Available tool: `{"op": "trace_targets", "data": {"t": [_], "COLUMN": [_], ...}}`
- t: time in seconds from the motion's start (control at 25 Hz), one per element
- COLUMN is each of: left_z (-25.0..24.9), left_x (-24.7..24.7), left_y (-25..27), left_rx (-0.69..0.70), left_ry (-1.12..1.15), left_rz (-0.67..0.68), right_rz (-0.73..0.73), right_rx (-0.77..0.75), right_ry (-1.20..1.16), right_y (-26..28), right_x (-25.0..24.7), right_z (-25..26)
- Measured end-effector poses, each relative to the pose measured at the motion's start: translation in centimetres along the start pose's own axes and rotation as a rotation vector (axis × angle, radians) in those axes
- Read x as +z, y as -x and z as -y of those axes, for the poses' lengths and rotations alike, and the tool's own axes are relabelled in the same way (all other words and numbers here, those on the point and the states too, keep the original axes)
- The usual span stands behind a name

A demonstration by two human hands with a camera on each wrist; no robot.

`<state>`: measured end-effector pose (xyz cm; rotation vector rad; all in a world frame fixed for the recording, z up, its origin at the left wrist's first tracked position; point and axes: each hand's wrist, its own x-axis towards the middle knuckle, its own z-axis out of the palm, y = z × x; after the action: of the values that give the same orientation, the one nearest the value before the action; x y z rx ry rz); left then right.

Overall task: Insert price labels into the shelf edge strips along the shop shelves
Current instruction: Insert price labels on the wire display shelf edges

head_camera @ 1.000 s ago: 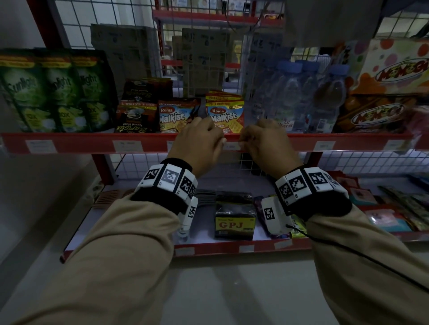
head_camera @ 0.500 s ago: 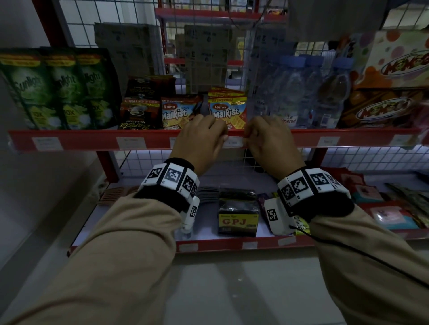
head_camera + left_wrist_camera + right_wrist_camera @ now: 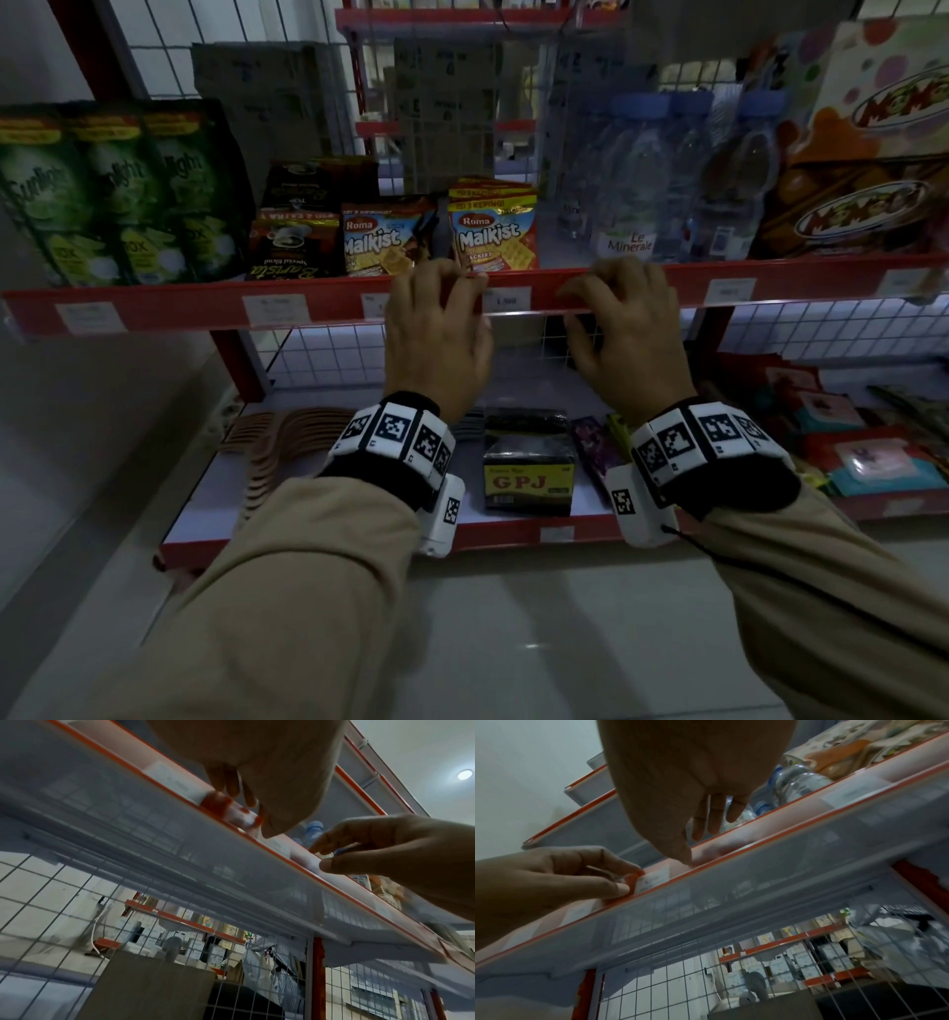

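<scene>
A red shelf edge strip [image 3: 179,308] runs across the front of the upper shelf, with a white price label [image 3: 508,299] reading 1.500 seated in it below the right Malkist pack [image 3: 490,234]. My left hand [image 3: 480,300] grips the strip at the label's left end, fingers over the top edge and thumb at the lower edge. In the right wrist view the left hand [image 3: 631,880] pinches right beside the label [image 3: 654,879]. My right hand [image 3: 569,311] holds the strip a little right of the label, fingers on top, thumb pressing the front [image 3: 686,860].
Other labels [image 3: 277,308] [image 3: 729,290] sit along the strip. Sunlight pouches [image 3: 118,195], coffee packs [image 3: 292,246], water bottles [image 3: 642,180] and Momogi boxes [image 3: 862,205] stand close behind its top edge. A GPJ box [image 3: 529,473] lies on the lower shelf under my wrists.
My hands have spread apart along the strip, the right one sliding right. The price label they covered now shows between them.
</scene>
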<state>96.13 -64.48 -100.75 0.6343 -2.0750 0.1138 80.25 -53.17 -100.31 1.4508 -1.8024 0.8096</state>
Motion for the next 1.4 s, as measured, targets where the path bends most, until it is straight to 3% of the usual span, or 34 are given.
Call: {"op": "trace_targets", "data": {"t": [0.16,0.44,0.56,0.72,0.96,1.12,1.24,1.4], "left_z": [-1.6,-4.0,-3.7,-3.2,-2.7,-2.6,-2.5,-2.3], "left_x": [2.6,9.0,10.8,11.8,12.2,12.3,12.3,12.1], "left_y": [4.5,14.5,18.3,22.1,23.8,23.6,23.7,23.4], "left_rx": [-0.055,0.081,0.046,-0.023,-0.045,-0.054,-0.089,-0.085], "left_ry": [-0.033,0.053,0.054,0.023,-0.01,-0.056,-0.074,-0.086], "left_rz": [0.095,0.484,0.705,0.878,0.876,0.747,0.727,0.7], "right_rz": [0.023,0.429,0.641,0.692,0.657,0.688,0.704,0.746], "right_rx": [0.122,0.196,0.182,0.123,0.028,0.084,0.16,0.131], "right_ry": [-0.187,-0.211,-0.228,-0.202,-0.075,-0.03,-0.022,0.013], "right_y": [4.5,16.7,20.9,23.2,24.5,24.3,23.2,23.2], "right_x": [1.7,5.6,6.8,7.9,8.6,8.9,9.3,9.3], "right_z": [-2.6,-4.7,-4.2,-4.2,-3.6,-3.1,-2.8,-2.7]}}
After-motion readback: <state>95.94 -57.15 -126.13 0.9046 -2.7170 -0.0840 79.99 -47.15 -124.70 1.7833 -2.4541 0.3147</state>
